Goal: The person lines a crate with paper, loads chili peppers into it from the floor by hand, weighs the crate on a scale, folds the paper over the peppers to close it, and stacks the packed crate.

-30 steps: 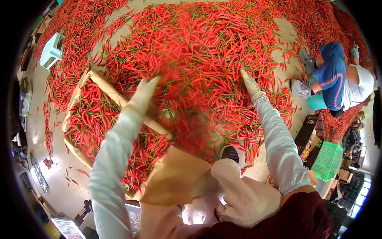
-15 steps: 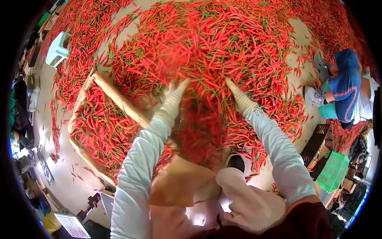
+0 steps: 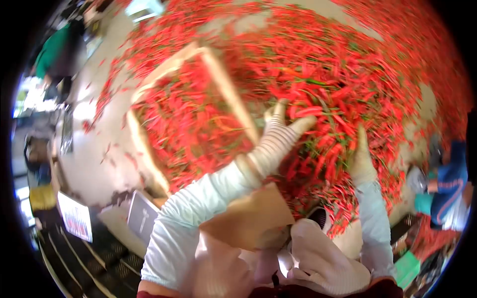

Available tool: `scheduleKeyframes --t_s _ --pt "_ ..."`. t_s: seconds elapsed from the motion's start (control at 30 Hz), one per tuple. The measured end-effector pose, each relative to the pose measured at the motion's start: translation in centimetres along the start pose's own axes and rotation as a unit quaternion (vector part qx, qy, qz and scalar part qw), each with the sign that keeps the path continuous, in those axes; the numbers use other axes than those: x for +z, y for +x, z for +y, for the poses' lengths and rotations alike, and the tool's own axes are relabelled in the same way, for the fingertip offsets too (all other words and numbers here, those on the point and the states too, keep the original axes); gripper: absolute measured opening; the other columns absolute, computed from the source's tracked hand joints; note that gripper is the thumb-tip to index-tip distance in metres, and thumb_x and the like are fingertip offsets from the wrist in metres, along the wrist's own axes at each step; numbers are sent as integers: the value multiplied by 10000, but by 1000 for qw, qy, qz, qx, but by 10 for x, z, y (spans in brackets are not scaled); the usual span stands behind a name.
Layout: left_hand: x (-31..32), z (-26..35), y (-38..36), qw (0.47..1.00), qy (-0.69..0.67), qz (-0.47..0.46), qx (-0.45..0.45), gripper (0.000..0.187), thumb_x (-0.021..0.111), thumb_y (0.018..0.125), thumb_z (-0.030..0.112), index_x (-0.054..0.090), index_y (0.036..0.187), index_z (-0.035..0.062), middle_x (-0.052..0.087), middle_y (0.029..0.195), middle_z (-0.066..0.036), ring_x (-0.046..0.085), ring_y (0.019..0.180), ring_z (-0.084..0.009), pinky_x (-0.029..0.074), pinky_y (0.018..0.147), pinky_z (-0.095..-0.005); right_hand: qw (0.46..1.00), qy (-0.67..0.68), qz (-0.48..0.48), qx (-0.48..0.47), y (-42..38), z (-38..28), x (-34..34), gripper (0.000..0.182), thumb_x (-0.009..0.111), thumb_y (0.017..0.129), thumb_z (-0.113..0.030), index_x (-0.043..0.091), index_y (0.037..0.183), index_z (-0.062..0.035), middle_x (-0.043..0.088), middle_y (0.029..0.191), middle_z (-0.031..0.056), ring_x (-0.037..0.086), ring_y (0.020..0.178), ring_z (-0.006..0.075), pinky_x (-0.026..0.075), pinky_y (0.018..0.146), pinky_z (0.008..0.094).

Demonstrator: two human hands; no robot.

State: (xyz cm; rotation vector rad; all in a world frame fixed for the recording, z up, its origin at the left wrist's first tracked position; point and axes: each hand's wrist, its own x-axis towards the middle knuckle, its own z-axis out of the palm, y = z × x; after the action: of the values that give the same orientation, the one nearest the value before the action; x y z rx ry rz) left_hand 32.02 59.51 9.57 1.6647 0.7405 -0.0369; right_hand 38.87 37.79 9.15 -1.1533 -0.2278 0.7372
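A clump of red chili peppers (image 3: 325,134) with green stems is held between my two gloved hands, in front of the big pile. My left hand (image 3: 283,130), in a pale ribbed glove, cups its left side with thumb and fingers apart. On the right side, my right hand (image 3: 362,156) presses against the clump, its fingers partly hidden by peppers. Just left of my left hand stands an open cardboard box (image 3: 229,89) filled with the same peppers. A brown cardboard flap (image 3: 253,218) lies below my left forearm.
Peppers spread widely over the floor (image 3: 107,134). A pale stool (image 3: 144,9) stands at the far left. A seated person in blue (image 3: 452,179) is at the right, near a green crate (image 3: 406,268). Another person in green (image 3: 52,49) is at the upper left.
The view has swung left, so the box appears further right. My hands have gathered peppers from the pile and now hold a clump between them, nearer the box.
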Motion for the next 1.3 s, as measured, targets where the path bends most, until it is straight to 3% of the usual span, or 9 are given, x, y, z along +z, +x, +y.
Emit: scheduleKeyframes --t_s 0.13,0.37,0.43,0.53,0.8,0.93,1.0,1.2,1.3 --pt "-76 4 -41 965 -254 -54 25 760 646 885 160 190 1478 26 509 1252 -84 507 1129 -168 431 951 -307 996 39 -31 80 18 -4 57 607 413 970 -488 420 1390 -50 494 1378 92 447 1286 197 343 1084 360" --pt "-211 -39 -90 955 -281 60 -69 820 696 830 326 257 1465 51 556 1204 -67 553 1044 -146 465 822 -276 963 94 -128 217 54 38 196 613 539 938 -430 388 1425 -89 510 1365 48 466 1264 185 350 1074 355" --pt "-239 -93 -76 961 -258 92 -47 764 682 838 256 289 1458 44 585 1161 -58 565 1015 -138 459 849 -277 983 -104 -80 129 63 99 187 665 682 864 -388 413 1392 -87 501 1317 7 464 1184 143 337 1053 314" --pt "-249 -97 -74 962 -241 105 -71 724 678 832 224 327 1440 42 589 1078 -44 551 942 -128 451 823 -269 945 30 -113 304 91 80 202 548 643 908 -290 433 1366 -76 490 1313 23 453 1165 130 322 1051 288" --pt "-263 -148 -63 958 -116 261 -10 619 613 834 112 381 1403 38 580 970 -55 536 778 -117 471 654 -251 930 -194 -229 212 81 53 221 438 574 918 -287 547 1286 -51 608 1157 47 509 1149 153 351 1035 278" --pt "-248 -111 -74 923 -259 274 77 646 601 830 106 350 1419 24 538 1083 -109 535 773 -131 489 643 -277 940 -213 -230 137 67 61 239 600 589 896 -247 360 1422 -71 508 1298 50 457 1200 173 360 1032 306" --pt "-236 -116 -70 932 138 301 150 732 662 831 203 299 1444 35 324 1379 -238 448 1208 -317 461 936 -383 918 -194 -298 177 69 75 243 764 608 879 -206 176 1492 -62 336 1470 100 288 1359 201 271 1106 341" --pt "-246 -95 -57 969 -11 235 69 845 726 702 104 330 1448 68 347 1402 -197 364 1309 -296 325 1090 -345 917 -239 -266 178 78 52 248 678 575 901 -315 272 1459 -79 477 1374 136 423 1290 238 346 1060 364" --pt "-253 -97 -58 967 -6 244 69 789 673 696 52 371 1426 50 392 1379 -185 406 1281 -277 342 1082 -340 652 -673 -339 83 99 13 254 607 420 898 -577 555 1192 -64 643 1020 220 621 937 380 489 850 440"
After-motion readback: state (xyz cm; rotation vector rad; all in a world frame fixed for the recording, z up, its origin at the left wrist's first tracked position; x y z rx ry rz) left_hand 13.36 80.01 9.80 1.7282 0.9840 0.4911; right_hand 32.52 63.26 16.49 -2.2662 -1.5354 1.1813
